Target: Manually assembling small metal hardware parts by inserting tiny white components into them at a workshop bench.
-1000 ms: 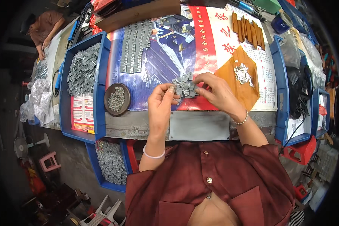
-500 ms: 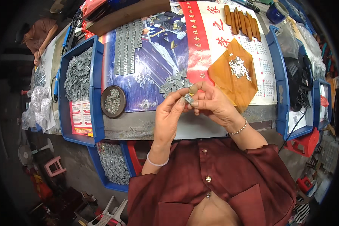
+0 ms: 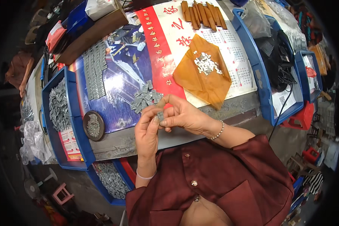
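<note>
My left hand (image 3: 147,132) and my right hand (image 3: 184,116) meet over the table's near edge, fingertips pinched together around a small grey rectangular piece (image 3: 160,115). Fingers cover most of that piece, so its details are hidden. Just beyond my hands lies a loose pile of similar grey pieces (image 3: 144,98). Farther left, more of them are lined up in neat rows (image 3: 95,71). A round brown dish (image 3: 87,130) of tiny metal bits sits left of my hands. Small white pieces (image 3: 207,63) rest on an orange-brown sheet (image 3: 211,88) to the right.
At the left stands a blue tray (image 3: 83,145) heaped with grey pieces; below the table edge is another blue bin (image 3: 111,180) of them. Brown strips (image 3: 203,16) lie at the back. A blue tray (image 3: 257,67) on the right holds a black bag and cable.
The whole view has turned and shifted, so the table's contents appear farther left. Both hands stay together on the grey piece, which is now more covered by the fingers.
</note>
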Tool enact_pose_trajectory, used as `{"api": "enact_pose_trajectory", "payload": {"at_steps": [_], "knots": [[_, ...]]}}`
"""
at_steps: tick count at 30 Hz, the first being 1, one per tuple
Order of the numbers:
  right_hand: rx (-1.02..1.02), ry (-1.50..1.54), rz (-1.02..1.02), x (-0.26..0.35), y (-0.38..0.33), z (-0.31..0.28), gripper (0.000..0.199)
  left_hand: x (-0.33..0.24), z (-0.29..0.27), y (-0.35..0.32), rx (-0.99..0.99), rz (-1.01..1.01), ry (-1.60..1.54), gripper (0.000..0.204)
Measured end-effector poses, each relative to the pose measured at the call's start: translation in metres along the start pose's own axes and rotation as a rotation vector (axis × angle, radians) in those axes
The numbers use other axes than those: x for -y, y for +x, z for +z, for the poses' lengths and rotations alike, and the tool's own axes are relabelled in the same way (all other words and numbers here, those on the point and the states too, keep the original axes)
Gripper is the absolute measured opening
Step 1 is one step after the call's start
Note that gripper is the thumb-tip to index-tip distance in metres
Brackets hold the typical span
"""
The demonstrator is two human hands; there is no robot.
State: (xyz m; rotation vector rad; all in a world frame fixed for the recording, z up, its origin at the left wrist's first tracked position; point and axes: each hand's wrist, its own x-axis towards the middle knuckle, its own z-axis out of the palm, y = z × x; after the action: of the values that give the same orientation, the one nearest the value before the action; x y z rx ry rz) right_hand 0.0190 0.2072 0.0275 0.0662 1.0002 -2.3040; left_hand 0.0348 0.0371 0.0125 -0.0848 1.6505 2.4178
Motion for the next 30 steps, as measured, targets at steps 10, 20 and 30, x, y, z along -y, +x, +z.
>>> {"api": "enact_pose_trajectory", "payload": {"at_steps": [10,20,30], "knots": [[0.05,-0.331,0.043,0.038,-0.007,-0.018,0.038,-0.008,0.009,0.003,0.074,-0.178,-0.255,0.017],[-0.679,-1.646,-0.506,0.11,0.04,-0.119,0.016,-0.014,0.005,-0.005,0.046,-0.062,-0.067,0.015],[-0.628,-1.718,-0.477,0.112,0.047,-0.127,0.012,-0.013,-0.006,-0.011,-0.036,-0.076,-0.078,0.018]]}}
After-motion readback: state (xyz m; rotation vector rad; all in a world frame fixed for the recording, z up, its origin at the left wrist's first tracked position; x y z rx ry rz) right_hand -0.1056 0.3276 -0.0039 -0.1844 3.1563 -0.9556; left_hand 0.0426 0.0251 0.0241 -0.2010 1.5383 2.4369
